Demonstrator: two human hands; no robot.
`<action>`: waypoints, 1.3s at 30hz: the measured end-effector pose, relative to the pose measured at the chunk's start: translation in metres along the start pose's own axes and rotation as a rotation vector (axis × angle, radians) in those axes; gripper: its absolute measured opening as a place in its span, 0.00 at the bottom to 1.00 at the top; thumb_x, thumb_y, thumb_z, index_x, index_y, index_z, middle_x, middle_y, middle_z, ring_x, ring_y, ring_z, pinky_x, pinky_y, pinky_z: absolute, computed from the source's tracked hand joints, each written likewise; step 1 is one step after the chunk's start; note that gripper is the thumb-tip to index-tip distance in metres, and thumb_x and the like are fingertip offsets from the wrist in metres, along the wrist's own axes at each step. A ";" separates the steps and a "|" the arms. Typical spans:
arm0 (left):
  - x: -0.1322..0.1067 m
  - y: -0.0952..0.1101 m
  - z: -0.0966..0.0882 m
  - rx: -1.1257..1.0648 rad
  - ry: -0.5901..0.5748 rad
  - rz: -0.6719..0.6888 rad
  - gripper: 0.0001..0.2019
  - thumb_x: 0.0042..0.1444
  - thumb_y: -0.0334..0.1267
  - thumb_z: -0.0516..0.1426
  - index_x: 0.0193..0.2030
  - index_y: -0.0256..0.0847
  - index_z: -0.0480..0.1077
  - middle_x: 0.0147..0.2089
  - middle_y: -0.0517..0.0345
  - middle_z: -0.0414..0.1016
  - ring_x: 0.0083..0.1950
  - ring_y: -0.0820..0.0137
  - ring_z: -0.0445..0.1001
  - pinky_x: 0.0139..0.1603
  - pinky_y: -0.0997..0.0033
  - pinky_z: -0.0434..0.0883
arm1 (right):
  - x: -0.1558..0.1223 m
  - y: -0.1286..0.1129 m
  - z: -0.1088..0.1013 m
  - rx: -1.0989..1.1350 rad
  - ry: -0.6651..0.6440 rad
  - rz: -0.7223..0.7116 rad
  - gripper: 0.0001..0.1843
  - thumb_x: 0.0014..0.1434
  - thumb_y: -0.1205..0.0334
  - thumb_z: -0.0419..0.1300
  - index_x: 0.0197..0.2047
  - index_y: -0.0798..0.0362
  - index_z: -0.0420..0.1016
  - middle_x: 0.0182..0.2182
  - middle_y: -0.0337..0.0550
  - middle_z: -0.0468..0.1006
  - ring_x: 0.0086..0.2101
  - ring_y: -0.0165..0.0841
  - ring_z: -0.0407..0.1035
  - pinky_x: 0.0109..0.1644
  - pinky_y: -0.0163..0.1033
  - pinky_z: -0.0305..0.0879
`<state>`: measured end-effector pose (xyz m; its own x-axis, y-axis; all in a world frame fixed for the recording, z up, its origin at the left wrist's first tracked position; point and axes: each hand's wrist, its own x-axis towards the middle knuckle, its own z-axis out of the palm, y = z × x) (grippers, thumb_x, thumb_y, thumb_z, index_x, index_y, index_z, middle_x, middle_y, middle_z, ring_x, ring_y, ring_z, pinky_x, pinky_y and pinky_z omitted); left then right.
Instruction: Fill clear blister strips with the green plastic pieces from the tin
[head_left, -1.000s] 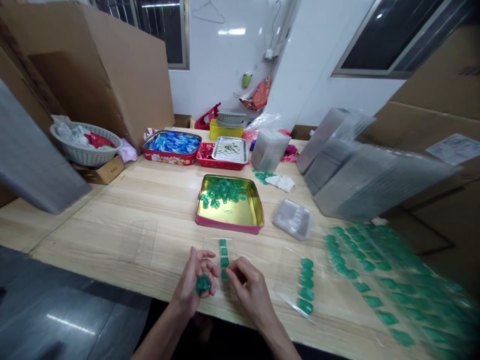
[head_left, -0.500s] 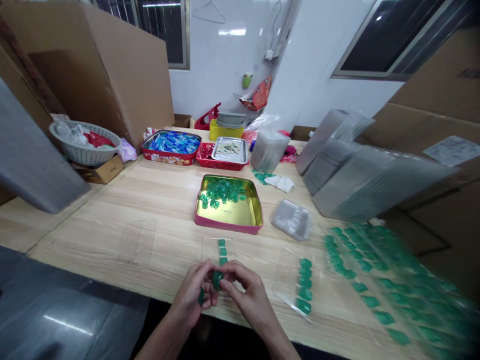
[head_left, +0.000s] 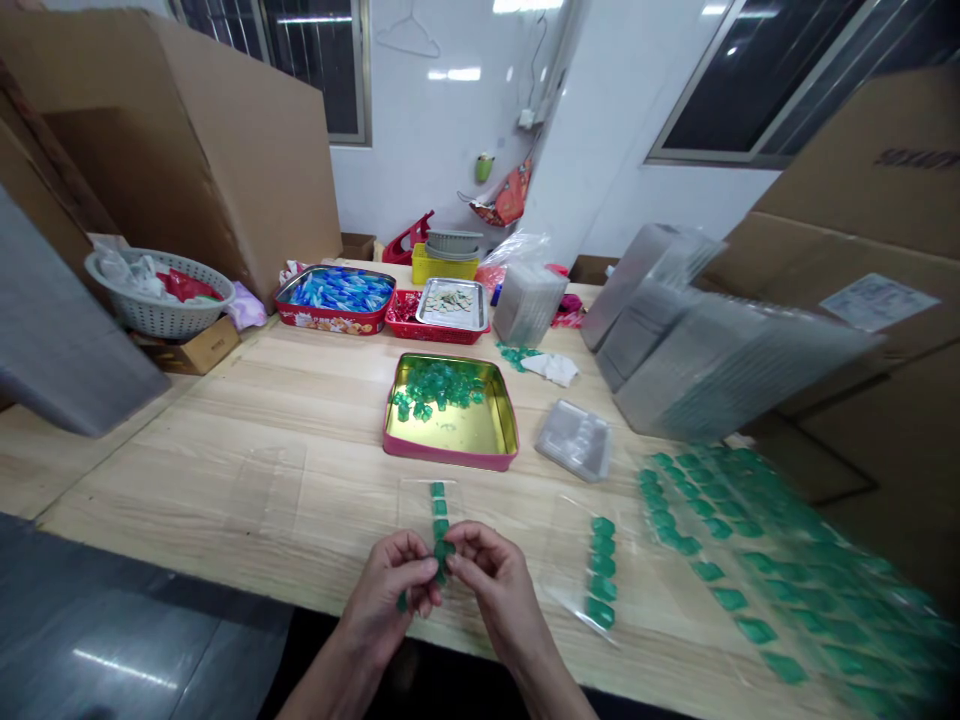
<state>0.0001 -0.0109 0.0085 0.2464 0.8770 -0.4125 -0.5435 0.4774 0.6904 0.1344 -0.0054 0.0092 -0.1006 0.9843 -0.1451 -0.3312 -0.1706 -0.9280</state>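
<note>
This was a small packing workshop. Tall cardboard cartons (head_left: 240,170) stood behind the long wooden table (head_left: 172,480), stacks of clear plastic trays (head_left: 720,360) leaned at the table's right end, and a tin (head_left: 450,458) of loose green pods (head_left: 439,385) sat on the table.

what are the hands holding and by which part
The left hand and right hand pinch a green capsule by its sides between their fingertips; the left hand's lower fingers also hold a second capsule.
</note>
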 end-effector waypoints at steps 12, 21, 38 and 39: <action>0.003 0.008 0.008 -0.328 0.162 0.031 0.12 0.32 0.29 0.62 0.19 0.38 0.60 0.21 0.63 0.70 0.17 0.82 0.63 0.14 0.85 0.49 | 0.010 -0.009 -0.009 0.192 0.405 -0.251 0.11 0.41 0.66 0.68 0.30 0.52 0.74 0.31 0.38 0.73 0.32 0.30 0.67 0.37 0.35 0.65; -0.005 -0.006 0.010 -0.107 0.003 -0.171 0.10 0.43 0.39 0.59 0.26 0.33 0.69 0.20 0.61 0.67 0.13 0.78 0.64 0.12 0.80 0.46 | -0.001 0.002 -0.010 -0.209 0.102 -0.323 0.04 0.48 0.69 0.63 0.28 0.52 0.72 0.31 0.41 0.72 0.34 0.33 0.68 0.37 0.35 0.65; -0.001 0.005 0.008 0.351 0.055 -0.022 0.12 0.38 0.41 0.61 0.25 0.34 0.69 0.11 0.66 0.61 0.12 0.82 0.54 0.15 0.80 0.44 | -0.009 0.004 -0.016 0.015 -0.078 0.084 0.11 0.46 0.60 0.67 0.32 0.55 0.71 0.26 0.36 0.70 0.28 0.27 0.63 0.33 0.31 0.58; 0.000 0.006 0.008 0.392 0.067 -0.016 0.11 0.38 0.41 0.60 0.25 0.34 0.69 0.10 0.67 0.60 0.12 0.81 0.53 0.15 0.79 0.43 | -0.008 0.004 -0.015 0.028 -0.061 0.078 0.12 0.45 0.60 0.68 0.31 0.55 0.71 0.25 0.36 0.69 0.27 0.27 0.62 0.32 0.31 0.57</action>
<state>0.0037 -0.0074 0.0175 0.1928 0.8699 -0.4539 -0.1893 0.4869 0.8527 0.1484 -0.0135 0.0013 -0.1840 0.9635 -0.1944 -0.3462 -0.2486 -0.9046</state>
